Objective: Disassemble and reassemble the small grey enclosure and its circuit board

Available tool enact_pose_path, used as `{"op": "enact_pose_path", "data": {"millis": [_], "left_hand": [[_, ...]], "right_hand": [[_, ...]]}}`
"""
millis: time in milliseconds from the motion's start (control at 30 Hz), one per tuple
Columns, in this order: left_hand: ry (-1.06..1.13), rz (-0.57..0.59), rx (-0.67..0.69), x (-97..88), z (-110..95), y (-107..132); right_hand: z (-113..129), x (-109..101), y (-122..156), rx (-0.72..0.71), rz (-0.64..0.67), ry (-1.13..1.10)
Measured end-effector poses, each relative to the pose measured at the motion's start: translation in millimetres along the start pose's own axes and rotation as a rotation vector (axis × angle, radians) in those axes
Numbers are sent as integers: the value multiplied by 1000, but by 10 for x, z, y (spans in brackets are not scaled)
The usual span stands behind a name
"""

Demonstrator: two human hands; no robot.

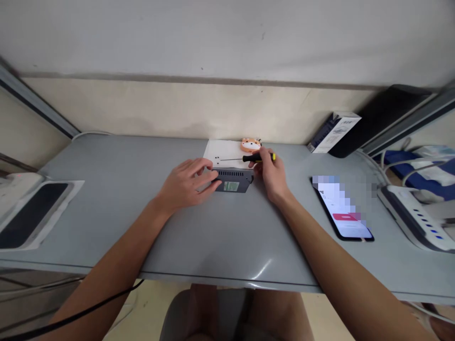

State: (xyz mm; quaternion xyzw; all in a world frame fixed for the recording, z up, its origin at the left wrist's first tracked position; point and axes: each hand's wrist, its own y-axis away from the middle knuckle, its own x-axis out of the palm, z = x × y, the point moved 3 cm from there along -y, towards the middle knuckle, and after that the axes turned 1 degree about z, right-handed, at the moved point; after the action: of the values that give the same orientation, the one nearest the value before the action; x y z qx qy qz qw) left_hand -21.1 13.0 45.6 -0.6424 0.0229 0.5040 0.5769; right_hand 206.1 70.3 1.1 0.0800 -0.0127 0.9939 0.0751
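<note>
The grey table (106, 213) fills the view, seen from above at the person's seat. At nine o'clock a dark tablet (30, 214) is laid flat on a white sheet, and at three o'clock a phone (343, 208) with a lit screen is lying face up, a white power strip (414, 215) just beyond it. At two o'clock a small carton (334, 131) is propped against the wall. Dead centre, a grey box (232, 180) is pinned flat on the table by the left hand (186, 182), its fingers spread loosely over the box's left end, not clenched. At one o'clock from the box, a screwdriver (249, 158) is gripped by the right hand (272, 173), fingers curled round its black-and-yellow handle, the thin shaft held level over a white sheet of paper (222, 150). A small bear charm (250, 144) is resting at the paper's far corner, just beside the handle.
</note>
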Motion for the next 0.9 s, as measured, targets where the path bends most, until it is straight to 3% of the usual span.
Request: {"op": "enact_pose_path", "data": {"millis": [133,367,667,900], "left_hand": [[23,-18,-25,-10,-1,-11],[158,1,-116,92,-26,11],[137,-1,-196,21,102,5],[5,-54,-131,105,-119,-118]], "right_hand": [[-12,36,17,-35,48,100],[1,30,20,-24,51,75],[39,-113,-117,47,-94,-276],[102,-217,-162,20,-186,-375]]}}
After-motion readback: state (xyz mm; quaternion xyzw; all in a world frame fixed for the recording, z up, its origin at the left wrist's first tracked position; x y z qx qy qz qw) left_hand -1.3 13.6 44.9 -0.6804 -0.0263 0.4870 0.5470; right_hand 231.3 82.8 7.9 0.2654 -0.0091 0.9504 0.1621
